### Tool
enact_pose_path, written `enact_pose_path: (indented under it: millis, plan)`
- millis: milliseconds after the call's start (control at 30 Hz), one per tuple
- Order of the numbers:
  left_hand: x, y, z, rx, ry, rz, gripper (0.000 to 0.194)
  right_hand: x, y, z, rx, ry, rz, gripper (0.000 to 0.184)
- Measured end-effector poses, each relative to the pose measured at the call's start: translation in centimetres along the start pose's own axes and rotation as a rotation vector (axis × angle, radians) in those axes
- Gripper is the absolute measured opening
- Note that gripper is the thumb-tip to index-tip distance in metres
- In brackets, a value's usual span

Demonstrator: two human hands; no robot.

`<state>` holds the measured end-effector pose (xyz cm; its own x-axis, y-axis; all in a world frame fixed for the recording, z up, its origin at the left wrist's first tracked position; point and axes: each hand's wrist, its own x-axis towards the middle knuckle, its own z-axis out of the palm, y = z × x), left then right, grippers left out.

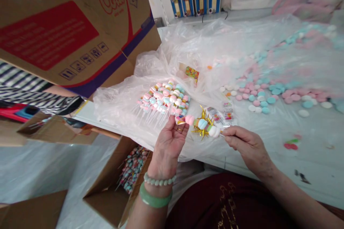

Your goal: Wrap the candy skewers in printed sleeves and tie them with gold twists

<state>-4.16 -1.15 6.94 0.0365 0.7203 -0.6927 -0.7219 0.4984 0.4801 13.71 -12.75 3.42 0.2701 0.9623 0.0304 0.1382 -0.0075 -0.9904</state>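
Beside the heaped candy sticks (163,100), the left hand (168,146) lies open, its fingers (180,130) spread near a pastel candy skewer (202,124); the fingers of the right hand (248,146) pinch its stick. A slackened pinch could drop it onto the plastic sheet (215,50).

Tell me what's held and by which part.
The fingers of the right hand pinch a pastel candy skewer by its stick end; the open left hand grips nothing visible.

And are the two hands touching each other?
Apart. The head view shows the left hand and right hand with a plain gap between them, and a candy skewer lies across that gap.
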Motion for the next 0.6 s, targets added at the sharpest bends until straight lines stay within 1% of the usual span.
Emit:
enact_pose_path:
  millis: [133, 233, 300, 433, 533, 600]
  plan:
    - [0.3, -0.4, -0.4, -0.008, -0.059, 0.078, 0.014, -0.2, 0.3, -0.1, 0.052, 0.003, 0.054, 0.01]
    - [0.3, -0.6, -0.6, -0.005, -0.071, 0.1, 0.014, -0.2, 0.3, 0.2, 0.014, -0.011, 0.04, 0.011]
    - [0.2, -0.8, -0.6, 0.002, -0.06, 0.099, 0.013, -0.3, 0.3, 0.5, -0.055, -0.016, -0.026, 0.01]
    - [0.4, -0.8, -0.7, -0.03, -0.052, 0.11, 0.013, -0.7, 0.4, 0.9, -0.2, -0.005, -0.232, 0.009]
    - [0.7, -0.8, -1.1, -0.056, -0.066, 0.132, 0.014, -1.1, 0.4, 1.3, -0.282, -0.032, -0.367, 0.012]
    - [0.9, -0.7, -1.5, -0.052, -0.072, 0.142, 0.014, -1.2, 0.4, 1.6, -0.329, -0.052, -0.424, 0.013]
